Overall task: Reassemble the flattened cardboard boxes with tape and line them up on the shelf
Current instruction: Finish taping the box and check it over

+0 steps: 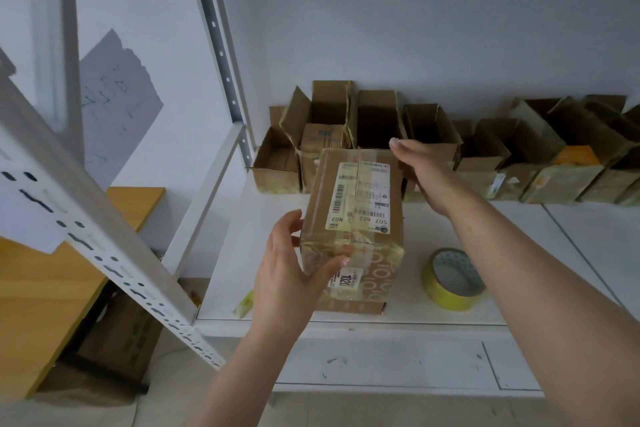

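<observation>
My left hand (287, 274) grips the taped brown cardboard box (356, 225), right hand (420, 170) spread against it; open brown boxes (485, 156) already line the white shelf (519, 236), this one unplaced.

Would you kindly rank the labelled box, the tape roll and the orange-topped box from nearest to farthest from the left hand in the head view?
From the left hand:
1. Labelled box, in its grip, centre shelf.
2. Tape roll, to the right, shelf front.
3. Orange-topped box, far right, back row.

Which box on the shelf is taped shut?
The labelled box held between both hands, in front of the row. It alone has sealed flaps; the row boxes behind stand open-topped.
</observation>
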Demonstrator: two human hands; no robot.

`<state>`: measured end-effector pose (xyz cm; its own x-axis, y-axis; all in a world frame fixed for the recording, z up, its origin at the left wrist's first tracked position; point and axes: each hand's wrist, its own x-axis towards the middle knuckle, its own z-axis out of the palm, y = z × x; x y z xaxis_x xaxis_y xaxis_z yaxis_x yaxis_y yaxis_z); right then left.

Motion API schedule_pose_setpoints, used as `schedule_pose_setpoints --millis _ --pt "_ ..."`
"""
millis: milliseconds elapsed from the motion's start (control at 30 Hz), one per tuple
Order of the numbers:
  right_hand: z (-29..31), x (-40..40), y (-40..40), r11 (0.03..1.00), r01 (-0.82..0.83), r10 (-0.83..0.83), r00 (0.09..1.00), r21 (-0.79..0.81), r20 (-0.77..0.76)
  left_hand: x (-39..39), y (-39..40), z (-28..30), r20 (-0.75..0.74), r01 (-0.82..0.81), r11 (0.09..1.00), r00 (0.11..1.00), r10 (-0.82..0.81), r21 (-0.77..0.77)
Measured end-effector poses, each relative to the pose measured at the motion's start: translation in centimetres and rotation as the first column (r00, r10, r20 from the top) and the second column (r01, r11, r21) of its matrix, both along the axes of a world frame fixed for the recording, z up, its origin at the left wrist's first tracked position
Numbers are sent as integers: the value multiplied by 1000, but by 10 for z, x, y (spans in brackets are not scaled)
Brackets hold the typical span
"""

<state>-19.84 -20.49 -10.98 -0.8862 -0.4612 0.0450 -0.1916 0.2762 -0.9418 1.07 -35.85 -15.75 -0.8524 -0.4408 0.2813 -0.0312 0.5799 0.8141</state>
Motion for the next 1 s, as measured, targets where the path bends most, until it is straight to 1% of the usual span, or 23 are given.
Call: schedule_pose_setpoints --millis 67,167,233,300,367,433,467,533,600,633,700,733,767,833,867,900,933,1000 --pt "6 1 6 991 79 -81 997 -104 -12 0 -2 4 -66 -41 999 997 42 16" --pt "24 7 18 940 195 -195 980 -279 31 -5 -15 16 -180 -170 984 968 176 49" --pt "36 10 29 907 244 -234 970 -342 70 -11 -23 28 -178 -214 973 958 225 81" --pt "45 14 40 883 299 -280 954 -363 105 -19 -27 34 -140 -163 980 974 178 116" --pt "50 19 51 859 340 -320 940 -383 116 -23 -27 38 -155 -91 988 982 110 123" --pt "50 25 60 841 349 -346 934 -413 84 -27 -25 43 -186 -45 990 980 69 131" --pt "50 29 63 832 353 -365 929 -429 57 -29 -23 45 -198 -25 987 979 57 161" --pt "49 37 66 803 354 -394 919 -480 19 -34 -21 50 -212 36 963 977 22 268" --pt "48 45 65 785 323 -378 926 -529 5 -38 -18 56 -231 120 932 972 -41 341" --pt "46 49 64 776 309 -349 936 -550 33 -40 -17 59 -242 160 919 968 -74 360" --pt "45 57 62 762 307 -257 952 -570 168 -45 -17 66 -271 214 906 955 -116 366" --pt "44 61 61 762 287 -202 957 -580 209 -48 -18 70 -285 222 913 950 -123 343" --pt "44 64 61 767 254 -154 964 -590 216 -51 -19 74 -293 211 922 949 -115 324" --pt "44 70 60 776 201 -116 977 -599 178 -57 -26 80 -259 126 919 965 -27 373" --pt "45 74 59 774 206 -141 978 -598 153 -59 -30 82 -222 90 908 975 3 408" --pt "46 78 57 768 220 -183 975 -601 124 -60 -33 84 -185 82 898 983 0 433" --pt "46 82 56 767 228 -220 972 -599 89 -61 -35 84 -158 93 879 987 -20 468" --pt "42 87 54 775 233 -281 960 -587 10 -62 -37 85 -135 133 808 989 -67 574"
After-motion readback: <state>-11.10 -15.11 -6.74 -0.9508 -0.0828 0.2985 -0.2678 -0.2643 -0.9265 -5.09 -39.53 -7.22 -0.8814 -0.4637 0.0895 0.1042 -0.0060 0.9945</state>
